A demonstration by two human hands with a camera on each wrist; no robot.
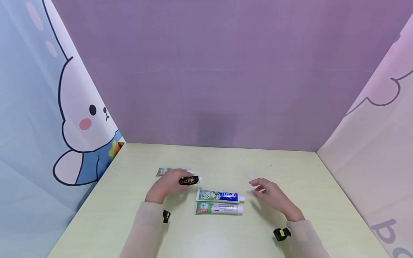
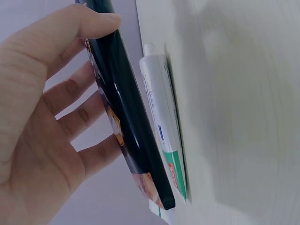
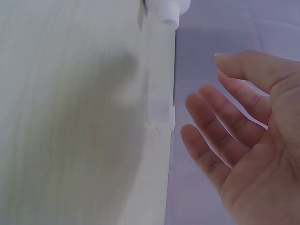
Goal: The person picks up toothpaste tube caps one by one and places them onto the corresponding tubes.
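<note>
A black toothpaste tube [image 1: 189,180] is gripped in my left hand [image 1: 170,183], raised above the table. In the left wrist view the thumb presses on one end of the black tube [image 2: 119,89], with the fingers behind it. Partly hidden behind that hand in the head view lies a green-and-white toothpaste tube [image 1: 164,171]. My right hand [image 1: 272,195] hovers over the right side with fingers loosely bent and nothing held. Near its fingertips lies a small white cap [image 1: 251,176]. The right wrist view shows white caps [image 3: 160,109] close together on the table.
Two more toothpaste tubes lie side by side between the hands: a green-and-blue one [image 1: 219,196] and a white one with a green end [image 1: 219,208]. A purple cloth wall [image 1: 219,79] stands behind the pale table [image 1: 226,236], with printed curtains at both sides.
</note>
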